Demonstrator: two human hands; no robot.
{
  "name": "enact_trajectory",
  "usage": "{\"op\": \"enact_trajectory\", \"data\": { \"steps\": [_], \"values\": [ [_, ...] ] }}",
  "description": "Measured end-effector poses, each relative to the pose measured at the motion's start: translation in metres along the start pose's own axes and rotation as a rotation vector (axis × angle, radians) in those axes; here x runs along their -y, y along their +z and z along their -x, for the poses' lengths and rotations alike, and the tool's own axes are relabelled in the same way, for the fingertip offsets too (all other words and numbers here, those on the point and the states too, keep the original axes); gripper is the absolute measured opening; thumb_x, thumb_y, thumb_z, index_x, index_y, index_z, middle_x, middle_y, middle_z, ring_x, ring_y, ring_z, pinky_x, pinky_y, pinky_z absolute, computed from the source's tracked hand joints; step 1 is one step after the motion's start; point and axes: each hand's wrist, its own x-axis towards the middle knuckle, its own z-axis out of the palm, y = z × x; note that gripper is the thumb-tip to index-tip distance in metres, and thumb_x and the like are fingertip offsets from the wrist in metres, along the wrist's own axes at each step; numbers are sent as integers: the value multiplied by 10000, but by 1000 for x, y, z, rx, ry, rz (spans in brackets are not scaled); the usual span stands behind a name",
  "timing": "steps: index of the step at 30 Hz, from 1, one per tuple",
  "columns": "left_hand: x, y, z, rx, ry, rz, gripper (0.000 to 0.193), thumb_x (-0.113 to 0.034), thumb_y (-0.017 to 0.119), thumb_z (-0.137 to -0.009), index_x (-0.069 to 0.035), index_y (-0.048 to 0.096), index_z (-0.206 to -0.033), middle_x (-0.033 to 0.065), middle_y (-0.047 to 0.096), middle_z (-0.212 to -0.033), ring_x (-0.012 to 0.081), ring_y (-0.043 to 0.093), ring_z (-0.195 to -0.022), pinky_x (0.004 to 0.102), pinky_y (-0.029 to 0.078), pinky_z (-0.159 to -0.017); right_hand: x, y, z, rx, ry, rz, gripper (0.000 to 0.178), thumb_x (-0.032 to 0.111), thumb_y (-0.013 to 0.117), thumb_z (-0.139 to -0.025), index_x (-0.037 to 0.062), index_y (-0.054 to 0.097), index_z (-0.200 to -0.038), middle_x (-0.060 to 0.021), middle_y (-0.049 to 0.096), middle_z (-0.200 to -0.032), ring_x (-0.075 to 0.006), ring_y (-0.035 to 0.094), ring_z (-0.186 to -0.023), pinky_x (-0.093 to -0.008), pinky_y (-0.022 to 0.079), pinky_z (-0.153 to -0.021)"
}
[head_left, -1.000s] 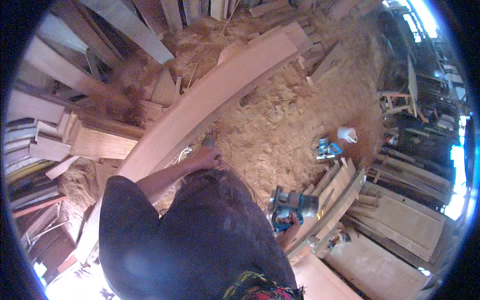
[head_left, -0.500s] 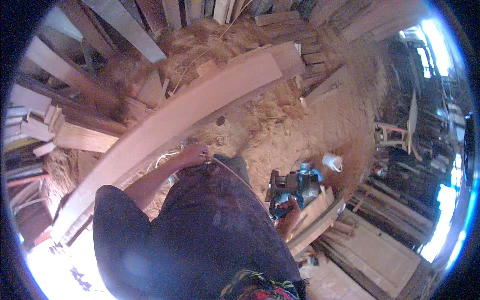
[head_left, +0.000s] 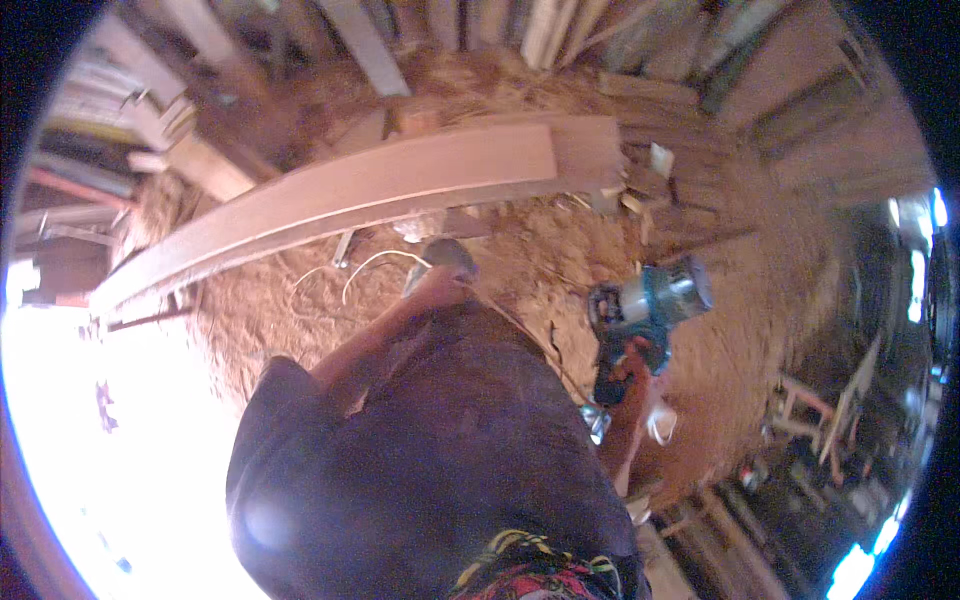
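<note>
My right hand [head_left: 632, 362] is closed around the handle of a teal and silver handheld power tool [head_left: 650, 300] with a dark part on its left side. Its exact kind is hard to make out. From the tool a thin power cord [head_left: 530, 335] runs across the front of my dark clothing to my left hand [head_left: 448, 287], whose fingers are closed on it. A pale loop of cord [head_left: 380, 258] lies on the left hand's other side. Beyond both hands a long, smooth wooden board [head_left: 400, 185] lies on top of another timber.
Sawdust and shavings [head_left: 540, 240] cover the ground. Stacked planks [head_left: 370, 45] lean at the back, with more timber at the left [head_left: 205, 165]. A white container [head_left: 661, 422] stands beside my right forearm, and a wooden frame [head_left: 800, 410] is at the right.
My view has turned, so the board looks more level. My right hand has moved forward with the power tool, which is now tilted. The left hand still holds the cord.
</note>
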Motion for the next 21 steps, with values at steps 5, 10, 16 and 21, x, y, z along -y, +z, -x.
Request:
{"op": "enact_trajectory", "data": {
  "steps": [5, 10, 16, 21],
  "values": [
    [34, 72, -18, -127, -89, 43, 377, -414, 769, -843, -97, 773, -1047, 178, 764, -1003, 359, 735, -964, 481, 564, -851, 66, 20, -36, 301, 31, -58, 256, 127, 661, -989, 106, 627, -1242, 38, 478, -715, -74, 472, -599, -261, 462, -551],
    [-7, 50, -27, -184, -183, 306, 392, -442, 779, -823, -109, 772, -1030, 182, 758, -989, 368, 730, -972, 494, 559, -843, 117, 32, -57, 441, -26, -111, 243, 142, 645, -1012, 116, 628, -1252, 43, 458, -722, -71, 456, -601, -255, 459, -557],
    [-13, 77, 55, -510, -357, 215, 276, -346, 746, -852, -143, 759, -1038, 162, 743, -1059, 385, 705, -1025, 511, 558, -872, 103, 7, -81, 525, -55, -75, 209, 179, 596, -1064, 138, 622, -1268, 53, 423, -730, -63, 427, -590, -237, 452, -557],
    [-91, 93, 101, -980, -470, 164, 234, -315, 694, -894, -127, 704, -1035, 160, 672, -1076, 408, 658, -1035, 525, 532, -889, 205, -5, -42, 564, -125, 102, 208, 167, 608, -1054, 135, 617, -1259, 51, 434, -711, -64, 443, -568, -246, 450, -534]
  ]
}}
